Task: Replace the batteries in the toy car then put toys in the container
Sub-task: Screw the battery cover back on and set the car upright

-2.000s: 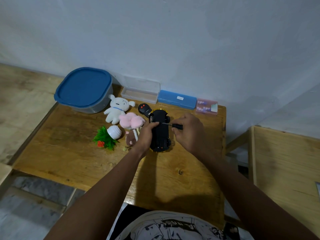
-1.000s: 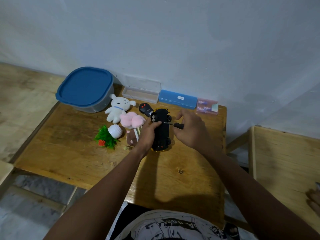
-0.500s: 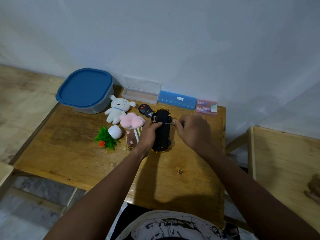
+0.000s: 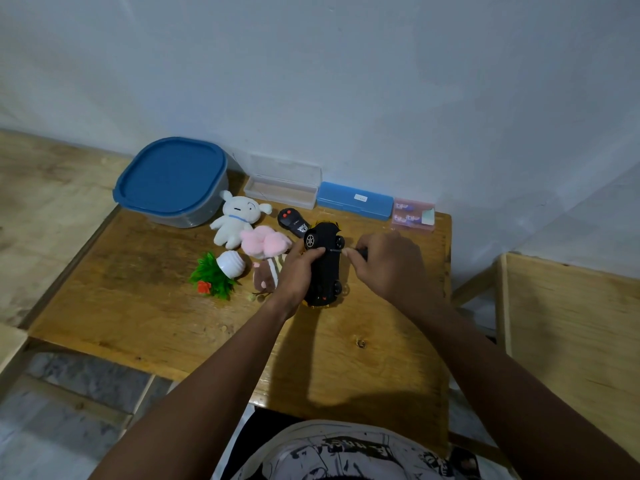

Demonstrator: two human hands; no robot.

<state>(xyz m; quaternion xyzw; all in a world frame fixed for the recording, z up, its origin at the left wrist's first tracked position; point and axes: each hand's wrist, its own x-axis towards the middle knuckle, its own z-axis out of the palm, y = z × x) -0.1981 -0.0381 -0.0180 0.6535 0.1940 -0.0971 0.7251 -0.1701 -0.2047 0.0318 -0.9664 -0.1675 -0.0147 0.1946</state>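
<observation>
Left grip [image 4: 297,271] is clamped on the toy car [image 4: 327,271], fingers curled round its side with the thumb across the black underside. Right grip [image 4: 388,268] is closed on one small screwdriver [image 4: 362,252], pinching it near the handle; the thin shaft reaches left to the car's underside. The one car lies turned over near the middle of the surface [image 4: 138,306], wheels showing, between the two grips.

One container [image 4: 171,176] with a blue lid on it sits at the far left corner. Beside it lie two plush toys, one white [image 4: 235,218] and one pink [image 4: 265,242], touching each other. One small green plant in a white pot [image 4: 218,275] lies tipped on its side to their left. One black remote [image 4: 294,221] with two red buttons lies just behind the car. Along the wall [image 4: 381,81] stand one clear box [image 4: 282,187], one blue box [image 4: 355,200] and one small pink pack [image 4: 412,216] in a row.

The surface is worn brown wood, pushed against a pale, bare wall. Another wooden piece [image 4: 571,323] stands to the right, and grey floor tiles [image 4: 69,393] show at lower left.
</observation>
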